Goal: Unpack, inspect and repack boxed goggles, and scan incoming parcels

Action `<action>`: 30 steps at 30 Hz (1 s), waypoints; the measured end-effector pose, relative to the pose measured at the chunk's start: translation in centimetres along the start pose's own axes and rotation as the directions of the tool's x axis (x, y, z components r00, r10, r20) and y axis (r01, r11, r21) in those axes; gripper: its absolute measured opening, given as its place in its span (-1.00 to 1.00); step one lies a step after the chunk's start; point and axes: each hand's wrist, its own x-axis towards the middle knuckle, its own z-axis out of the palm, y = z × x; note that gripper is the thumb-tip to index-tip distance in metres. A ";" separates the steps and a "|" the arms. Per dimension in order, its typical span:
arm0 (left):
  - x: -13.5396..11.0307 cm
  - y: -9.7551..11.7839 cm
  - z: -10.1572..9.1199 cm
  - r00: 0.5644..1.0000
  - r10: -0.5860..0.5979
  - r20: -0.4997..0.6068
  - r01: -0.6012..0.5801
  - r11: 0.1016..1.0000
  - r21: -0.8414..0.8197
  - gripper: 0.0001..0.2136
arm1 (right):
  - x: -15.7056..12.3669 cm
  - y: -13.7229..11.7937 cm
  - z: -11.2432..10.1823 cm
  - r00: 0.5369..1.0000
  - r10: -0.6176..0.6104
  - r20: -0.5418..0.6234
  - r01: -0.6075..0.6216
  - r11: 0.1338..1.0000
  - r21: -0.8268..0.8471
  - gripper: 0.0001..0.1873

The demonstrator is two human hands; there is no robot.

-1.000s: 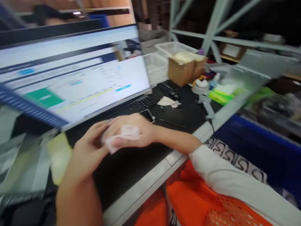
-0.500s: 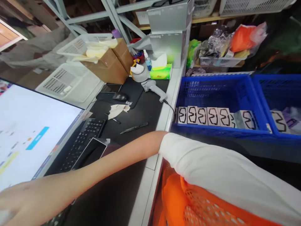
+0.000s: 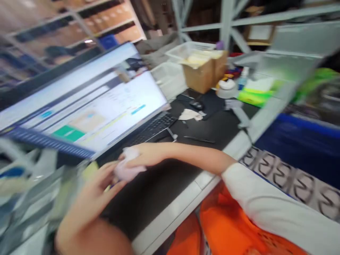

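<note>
Blurred by motion. Right hand (image 3: pixel 145 156) closed over a small pale crumpled packet (image 3: pixel 127 169), low on the black desk mat (image 3: pixel 159 187) at 7 o'clock of the keyboard (image 3: pixel 151 127). Left hand (image 3: pixel 99 187) at 8 o'clock of the packet, fingers (image 3: pixel 113 177) touching it, grip impossible to tell. Monitor (image 3: pixel 87 106) at 11 o'clock; cardboard box (image 3: pixel 202 72) at 1 o'clock.

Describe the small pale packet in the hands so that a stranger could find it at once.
Start at the big lit monitor on the black desk. Just below its lower edge, both hands meet over the desk. The packet is the soft, pinkish-white lump between the right hand and the left hand, paler than anything around it.
</note>
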 end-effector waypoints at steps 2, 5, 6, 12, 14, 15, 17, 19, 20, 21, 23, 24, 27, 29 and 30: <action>-1.4 -0.1 -0.2 0.992 -0.042 -0.116 0.010 0.965 -0.262 -0.71 | -0.2 0.8 0.2 0.996 0.081 0.030 -0.078 0.994 -0.079 -0.77; -0.8 -0.3 0.3 0.930 -0.127 -0.345 -0.069 0.861 -0.504 -0.81 | -0.1 2.0 0.4 0.995 0.087 0.048 -0.085 0.996 -0.035 -0.65; -0.5 -0.2 0.6 0.903 -0.144 -0.405 -0.109 0.835 -0.540 -0.83 | -0.1 2.3 0.6 0.995 0.084 0.060 -0.084 0.996 -0.008 -0.62; 0.8 1.2 2.9 0.776 -0.259 -0.575 -0.345 0.589 -0.731 -0.94 | 0.4 3.6 2.5 0.976 0.200 0.088 -0.210 0.969 0.132 -0.59; 1.2 1.4 3.4 0.743 -0.286 -0.606 -0.431 0.487 -0.759 -0.93 | 0.6 3.8 3.1 0.968 0.216 0.131 -0.244 0.933 0.264 -0.57; 1.4 1.4 3.6 0.735 -0.288 -0.614 -0.454 0.463 -0.761 -0.92 | 0.7 3.8 3.3 0.965 0.221 0.143 -0.257 0.908 0.330 -0.56; 1.6 1.1 3.6 0.722 -0.292 -0.628 -0.460 0.476 -0.750 -0.90 | 0.8 3.8 3.5 0.967 0.232 0.102 -0.254 0.874 0.415 -0.56; 1.4 0.5 3.1 0.702 -0.336 -0.628 -0.415 0.524 -0.744 -0.88 | 0.7 3.7 3.1 0.969 0.244 -0.020 -0.213 0.881 0.423 -0.55; 1.3 0.2 2.8 0.695 -0.364 -0.620 -0.379 0.547 -0.747 -0.85 | 0.6 3.5 2.8 0.964 0.249 -0.090 -0.193 0.893 0.406 -0.54; 1.0 0.0 2.5 0.694 -0.388 -0.607 -0.339 0.568 -0.750 -0.82 | 0.5 3.4 2.5 0.955 0.253 -0.156 -0.178 0.906 0.383 -0.53; 0.6 -0.1 2.1 0.709 -0.415 -0.571 -0.243 0.616 -0.749 -0.78 | 0.2 3.1 1.8 0.933 0.251 -0.259 -0.158 0.930 0.332 -0.53; 0.5 0.0 1.9 0.720 -0.419 -0.554 -0.191 0.647 -0.738 -0.78 | 0.1 2.9 1.5 0.922 0.245 -0.300 -0.149 0.939 0.310 -0.53; 0.5 0.9 2.2 0.742 -0.435 -0.509 -0.046 0.725 -0.687 -0.78 | -0.5 2.4 1.4 0.895 0.203 -0.398 -0.094 0.956 0.277 -0.53; 1.0 1.3 2.8 0.750 -0.447 -0.488 -0.022 0.721 -0.693 -0.78 | -0.7 2.6 1.6 0.885 0.182 -0.429 -0.069 0.961 0.266 -0.54; 1.4 1.3 3.1 0.754 -0.454 -0.474 -0.037 0.692 -0.721 -0.79 | -0.6 2.8 1.6 0.884 0.182 -0.431 -0.070 0.962 0.264 -0.54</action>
